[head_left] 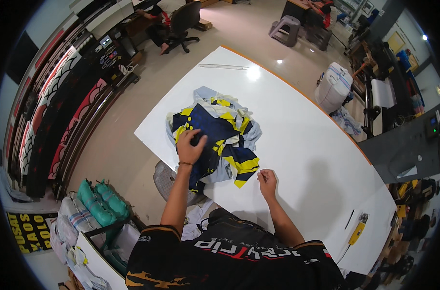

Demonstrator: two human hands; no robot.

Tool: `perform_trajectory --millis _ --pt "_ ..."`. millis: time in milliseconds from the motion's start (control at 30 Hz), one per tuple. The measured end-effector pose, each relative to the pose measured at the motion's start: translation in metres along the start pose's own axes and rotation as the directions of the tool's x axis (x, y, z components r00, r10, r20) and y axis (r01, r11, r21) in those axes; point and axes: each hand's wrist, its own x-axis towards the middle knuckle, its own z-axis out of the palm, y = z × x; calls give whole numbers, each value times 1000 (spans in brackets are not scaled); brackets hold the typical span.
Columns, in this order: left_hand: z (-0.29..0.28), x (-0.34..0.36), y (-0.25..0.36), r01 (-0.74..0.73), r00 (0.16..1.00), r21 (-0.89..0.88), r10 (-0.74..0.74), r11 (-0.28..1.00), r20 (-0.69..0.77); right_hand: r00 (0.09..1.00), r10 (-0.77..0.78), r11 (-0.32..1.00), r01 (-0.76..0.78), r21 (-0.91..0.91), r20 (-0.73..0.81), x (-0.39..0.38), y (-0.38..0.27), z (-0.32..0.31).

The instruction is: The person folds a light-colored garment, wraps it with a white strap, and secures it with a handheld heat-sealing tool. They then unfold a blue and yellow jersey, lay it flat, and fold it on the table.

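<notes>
Left hand (189,150) spread on crumpled cloth (215,124), right hand (268,183) curled at its four o'clock.
Probably light, soft; pinch an edge.

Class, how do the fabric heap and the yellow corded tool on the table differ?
The fabric heap is large and crumpled; the corded tool is small and slender. The heap mixes navy, yellow and pale grey; the tool's body is mainly yellow. Both lie on the white table.
</notes>
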Motion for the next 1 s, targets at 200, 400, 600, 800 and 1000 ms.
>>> perform_trajectory --millis 200,400,600,800,1000 --pt "35 52 0 -175 964 333 92 927 250 965 260 945 -259 201 22 16 -34 -3" --pt "9 143 75 -192 968 -158 160 969 -194 990 125 988 -119 95 -61 36 -110 -16" --pt "-43 202 234 -351 934 -456 269 818 -236 969 -243 939 221 263 52 78 -251 -22" --pt "-68 212 373 -643 766 -443 533 625 -360 793 -578 811 584 30 192 67 -350 9" --pt "-106 223 492 -809 586 -436 585 394 -560 810 -303 923 380 -55 502 55 -320 -31"
